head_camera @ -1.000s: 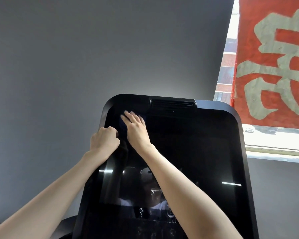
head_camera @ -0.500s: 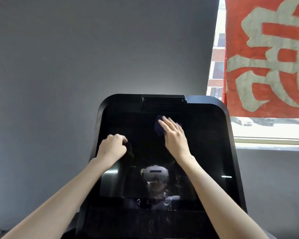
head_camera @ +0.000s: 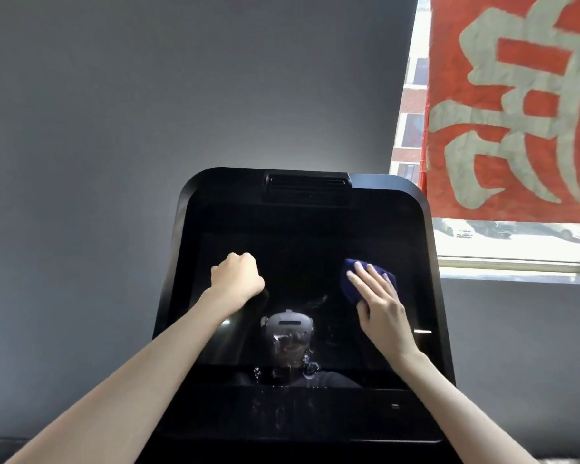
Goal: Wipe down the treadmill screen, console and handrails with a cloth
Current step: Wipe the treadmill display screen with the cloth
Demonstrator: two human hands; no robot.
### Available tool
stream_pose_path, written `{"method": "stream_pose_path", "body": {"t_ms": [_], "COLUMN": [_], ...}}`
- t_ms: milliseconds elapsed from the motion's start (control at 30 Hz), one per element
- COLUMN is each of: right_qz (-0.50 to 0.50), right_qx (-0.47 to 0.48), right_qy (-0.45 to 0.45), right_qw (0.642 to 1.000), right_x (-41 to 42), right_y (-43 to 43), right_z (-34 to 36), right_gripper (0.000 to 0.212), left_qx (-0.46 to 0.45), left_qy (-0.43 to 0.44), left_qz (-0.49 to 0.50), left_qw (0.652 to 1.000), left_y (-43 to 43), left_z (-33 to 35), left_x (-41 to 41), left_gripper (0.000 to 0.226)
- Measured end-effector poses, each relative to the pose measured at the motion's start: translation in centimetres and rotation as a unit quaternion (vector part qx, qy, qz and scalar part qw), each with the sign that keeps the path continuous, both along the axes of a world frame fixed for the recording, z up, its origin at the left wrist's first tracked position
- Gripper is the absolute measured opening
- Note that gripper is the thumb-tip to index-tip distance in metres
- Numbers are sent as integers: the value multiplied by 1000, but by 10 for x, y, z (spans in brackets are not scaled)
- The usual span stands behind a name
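View from a head-worn camera, looking at a tall black treadmill screen (head_camera: pixel 302 249) that stands against a grey wall (head_camera: pixel 114 128). The right hand (head_camera: pixel 380 306) lies flat on the right half of the glass, fingers straight and together, pressing a dark blue cloth (head_camera: pixel 351 282) against it; the cloth shows above and to the left of the fingertips. The left hand (head_camera: pixel 237 277) is curled into a fist at the left half of the glass, well apart from the cloth; whether it grips anything cannot be told. The glass reflects a grey headset (head_camera: pixel 287 324). Below the glass runs a dark console strip (head_camera: pixel 315 413) with a small mark at its right end, too small to read. At upper right, a red banner (head_camera: pixel 516 105) hangs in a window (head_camera: pixel 516 262), bearing a large pale character cut off by the frame edge.
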State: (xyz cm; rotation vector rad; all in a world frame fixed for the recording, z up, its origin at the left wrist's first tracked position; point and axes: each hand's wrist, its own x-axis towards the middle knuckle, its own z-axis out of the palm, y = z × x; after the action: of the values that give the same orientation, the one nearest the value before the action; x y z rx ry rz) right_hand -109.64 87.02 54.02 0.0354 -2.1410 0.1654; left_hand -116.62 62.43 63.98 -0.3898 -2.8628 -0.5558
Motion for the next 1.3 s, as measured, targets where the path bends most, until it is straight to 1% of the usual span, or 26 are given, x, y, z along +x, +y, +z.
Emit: {"method": "stream_pose_path", "body": {"t_ms": [67,100,200,267,300,333,400,433,467,500,533,567,633,700,767,833,900,967,1000,1033,1100,1167,1200,1233,1267,1300], "right_qz": [15,5,-80,-119,-113,-83,13,63,92,96,75,37,-55,-78,-14,78,152,171,160,138,65,0,-19,-21,-3,34], "right_qx": [54,41,-107,-156,-146,-105,32,91,128,129,81,3,-135,-153,-77,58,169,232,211,163,9,-146,-195,-223,-216,-161], "right_qy": [-7,-5,4,3,4,1,-37,-63,-70,-60,-52,-47,-25,-5,6,-28,-88,-87,-76,-54,-16,0,10,20,20,8], "right_qw": [998,999,991,981,983,991,999,992,985,985,992,998,989,985,997,995,970,954,961,975,998,989,981,974,976,986], "right_x": [1,-2,-24,-37,-40,-40,-29,-20,-16,-17,-20,-25,-39,-49,-49,-33,-11,-8,-13,-23,-45,-62,-68,-71,-72,-70], "right_y": [17,29,56,46,34,23,9,10,19,31,38,43,40,13,-20,-42,-39,-17,-7,1,9,1,-7,-18,-30,-43], "right_z": [5,17,67,83,80,69,34,25,28,38,52,67,90,90,60,14,-12,-3,9,23,58,84,90,91,84,70], "right_gripper": [58,58,47,45,48,52,61,62,61,59,57,53,47,47,53,61,54,44,42,43,48,44,43,44,49,55], "left_qx": [-8,-9,-3,1,3,4,3,1,0,0,0,0,-1,-9,-14,-12,-12,-8,-6,-7,-10,-8,-8,-7,-7,-4], "left_qy": [-1,-4,-8,-3,-2,-2,-1,-1,0,0,-2,-4,0,8,15,14,10,5,4,4,5,5,6,7,9,11], "left_qz": [9,11,12,14,14,13,13,14,13,9,6,3,3,6,10,12,12,11,11,11,12,16,17,17,15,14], "left_qw": [1000,1000,1000,1000,1000,1000,1000,1000,1000,1000,1000,1000,1000,1000,1000,1000,1000,1000,1000,1000,1000,1000,1000,1000,1000,1000], "left_y": [1,0,-3,-4,-5,-5,-5,-6,-7,-8,-8,-7,-5,-3,-2,-2,-4,-6,-6,-5,-3,-2,-2,-2,-2,-3], "left_z": [5,6,4,2,1,0,1,2,3,3,4,4,3,1,1,2,3,2,2,2,2,0,-1,-2,-4,-6], "left_x": [-4,-5,-6,-6,-6,-6,-7,-7,-7,-7,-7,-6,-4,-4,-4,-7,-8,-8,-8,-8,-8,-9,-9,-10,-12,-13], "left_gripper": [37,38,46,49,50,49,48,48,47,47,47,47,46,46,45,46,46,46,45,45,44,45,45,46,47,47]}}
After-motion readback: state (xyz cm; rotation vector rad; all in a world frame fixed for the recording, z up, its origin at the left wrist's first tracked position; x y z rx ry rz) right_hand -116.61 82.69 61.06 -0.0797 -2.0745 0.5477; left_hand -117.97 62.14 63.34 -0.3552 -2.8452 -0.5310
